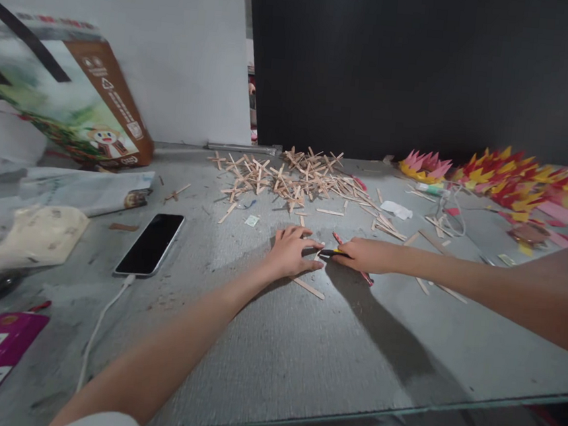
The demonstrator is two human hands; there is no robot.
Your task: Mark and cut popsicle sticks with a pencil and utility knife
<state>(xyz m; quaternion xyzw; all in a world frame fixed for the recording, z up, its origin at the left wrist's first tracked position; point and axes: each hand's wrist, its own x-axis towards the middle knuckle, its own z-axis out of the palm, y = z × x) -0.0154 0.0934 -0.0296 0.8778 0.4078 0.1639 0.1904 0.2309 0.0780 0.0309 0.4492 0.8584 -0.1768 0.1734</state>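
White and black panels (425, 73) stand behind your grey table (251, 356). Near its middle, your left hand (291, 252) has thumb and forefinger pinching a small pale strip (318, 253), its other fingers slightly spread against the tabletop. Just right of it, your right hand (358, 254) has its fingers curled around a black-and-yellow tool (329, 253), whose tip points left at that strip. A red patterned pen (368, 279) passes beneath your right hand; you cannot tell whether those fingers grip it. One loose wooden stick (310, 288) lies on the near side of your left hand. Beyond both hands sits a heap of crossed sticks (287, 177), with red, yellow and pink paper crowns (510, 180) at far right. On your left lies a phone (150, 244) with a white cable (100, 323) plugged in.
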